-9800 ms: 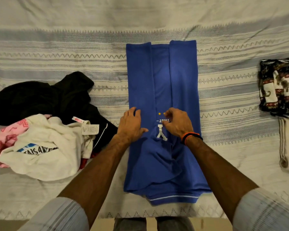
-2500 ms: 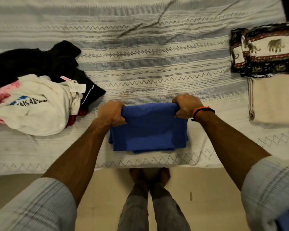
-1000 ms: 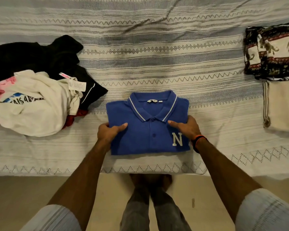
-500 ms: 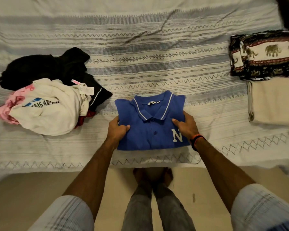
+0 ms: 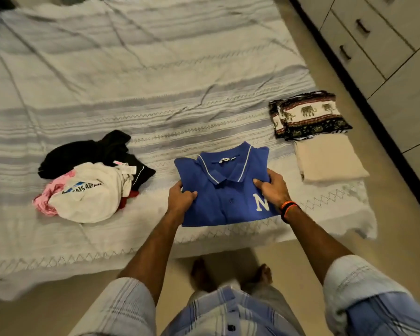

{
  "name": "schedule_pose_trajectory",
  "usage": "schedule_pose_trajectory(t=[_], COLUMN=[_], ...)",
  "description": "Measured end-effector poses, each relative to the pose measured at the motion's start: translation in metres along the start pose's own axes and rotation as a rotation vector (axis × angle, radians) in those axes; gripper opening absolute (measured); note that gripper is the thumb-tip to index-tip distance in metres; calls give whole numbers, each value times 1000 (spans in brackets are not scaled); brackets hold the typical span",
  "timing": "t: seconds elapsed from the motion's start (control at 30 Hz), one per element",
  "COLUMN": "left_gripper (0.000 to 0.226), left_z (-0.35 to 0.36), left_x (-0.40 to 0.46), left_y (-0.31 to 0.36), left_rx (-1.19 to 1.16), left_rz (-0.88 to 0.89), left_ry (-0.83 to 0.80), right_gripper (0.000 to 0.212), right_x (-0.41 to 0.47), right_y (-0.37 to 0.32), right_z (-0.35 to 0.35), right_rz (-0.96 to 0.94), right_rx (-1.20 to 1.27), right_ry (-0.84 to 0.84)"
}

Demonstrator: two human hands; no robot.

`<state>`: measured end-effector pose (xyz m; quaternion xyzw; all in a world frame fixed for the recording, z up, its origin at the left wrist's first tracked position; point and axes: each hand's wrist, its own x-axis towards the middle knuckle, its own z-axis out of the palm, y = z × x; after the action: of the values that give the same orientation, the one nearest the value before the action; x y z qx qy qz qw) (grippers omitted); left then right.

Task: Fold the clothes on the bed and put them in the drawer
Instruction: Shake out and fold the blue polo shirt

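Both hands, left hand [image 5: 181, 195] and right hand [image 5: 272, 187], grip the folded blue polo [image 5: 224, 190] by its side edges at the bed [image 5: 155, 76] edge, keeping its folds; drawers [image 5: 364, 40] at two o'clock, unfolded heap [image 5: 90, 180] at nine

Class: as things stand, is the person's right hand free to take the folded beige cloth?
Probably not yet: the right hand grips the blue polo shirt. Nothing covers the beige cloth beside it.
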<state>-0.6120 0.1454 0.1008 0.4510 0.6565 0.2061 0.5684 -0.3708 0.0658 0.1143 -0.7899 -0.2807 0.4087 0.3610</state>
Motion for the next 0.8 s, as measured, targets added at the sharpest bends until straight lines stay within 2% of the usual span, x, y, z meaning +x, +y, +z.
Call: schedule_pose_trajectory(t=[0.17, 0.3, 0.5, 0.8], left_gripper=[49, 39, 39, 35], left_z=[53, 106, 204, 319], left_x=[-33, -56, -79, -55], left_y=[23, 36, 53, 89], left_rx=[-50, -87, -150, -119], left_rz=[61, 95, 76, 76], left_ry=[-7, -22, -28, -75], right_gripper=[25, 28, 32, 34], right_x=[0, 7, 22, 79], right_y=[21, 38, 62, 89], right_z=[-67, -122, -218, -313], right_rz=[-23, -52, -72, -18], right_rx=[46, 81, 56, 61], right_ry=[42, 45, 63, 126])
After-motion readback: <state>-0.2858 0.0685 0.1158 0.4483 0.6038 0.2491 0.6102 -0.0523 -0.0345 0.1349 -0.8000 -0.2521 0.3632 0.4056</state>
